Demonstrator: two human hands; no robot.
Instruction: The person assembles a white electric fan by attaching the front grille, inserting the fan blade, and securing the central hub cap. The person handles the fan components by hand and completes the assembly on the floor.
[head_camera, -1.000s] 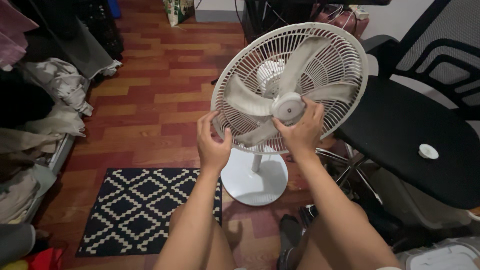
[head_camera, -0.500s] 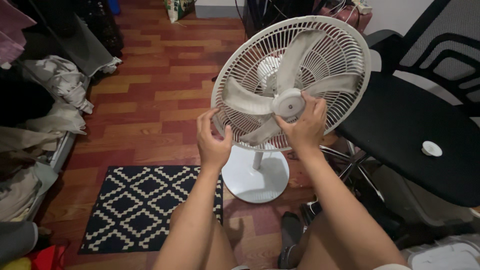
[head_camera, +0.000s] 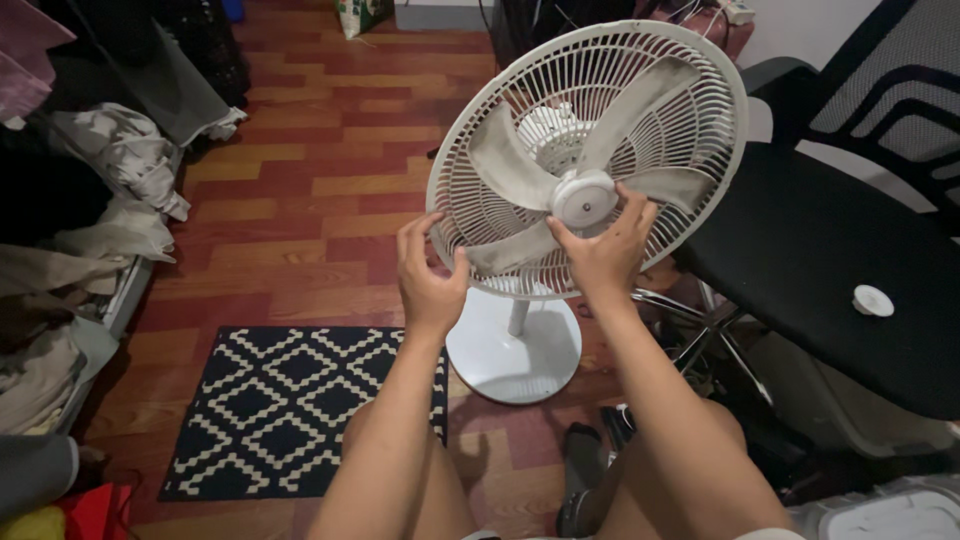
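A white standing fan (head_camera: 520, 350) faces me with its front grille off, so its dusty blades (head_camera: 510, 160) are bare inside the rear grille (head_camera: 690, 110). My right hand (head_camera: 600, 250) has its fingers wrapped round the round white hub cap (head_camera: 583, 198) at the blades' centre. My left hand (head_camera: 430, 275) grips the lower left rim of the grille, thumb on the front.
A black office chair (head_camera: 830, 230) stands close on the right, with a small white cap (head_camera: 873, 300) on its seat. A black and white patterned rug (head_camera: 280, 400) lies on the wooden floor at left. Heaped clothes (head_camera: 100, 200) line the left edge.
The blades have turned: the blade that pointed left now points up and left. My right hand stays on the hub cap, the left on the rim. The view has shifted slightly.
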